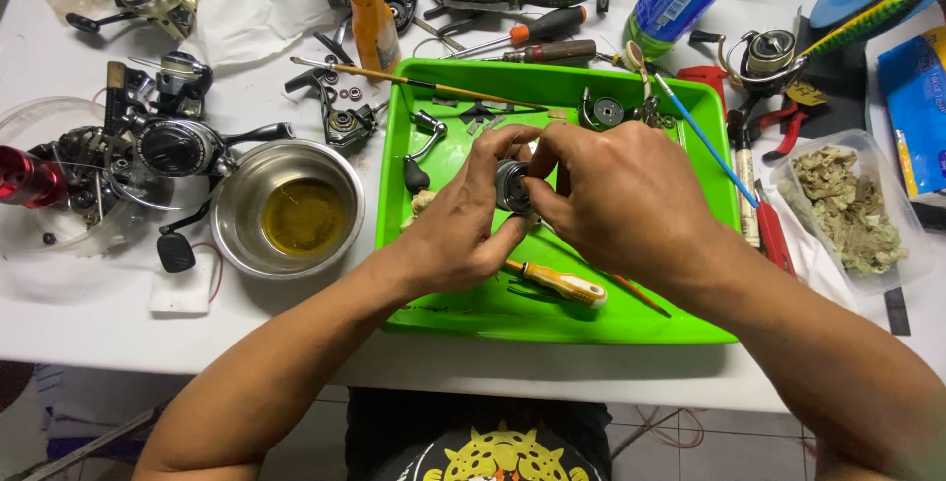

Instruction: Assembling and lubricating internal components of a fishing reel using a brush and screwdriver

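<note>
Red metal shows first at nine o'clock, where we see a red spool [28, 177] lying in a clear plastic dish [39, 121] on the white table [89, 313]. Just right of it sits a black fishing reel [177, 144], and at about eight o'clock from the tray stands a steel bowl [288, 207] holding yellowish oil.

At the centre lies the green tray [631, 318]. Over its middle we see our left hand [458, 230] with thumb and fingers curled narrowly around a small dark round reel part [511, 185], holding it from the left and below. Our right hand [616, 200] meets it from the three o'clock side, fingertips pinched on the same part; which fingers actually press on it we cannot quite tell, since the knuckles hide them. The part is held just above the tray floor, near its centre.

Below the hands, at six o'clock, a yellow-handled screwdriver [562, 283] lies in the tray. A blue-handled brush [702, 136] leans across the tray's right rim at two o'clock. Farther right, a clear tub [892, 264] holds crumpled beige scraps.
</note>
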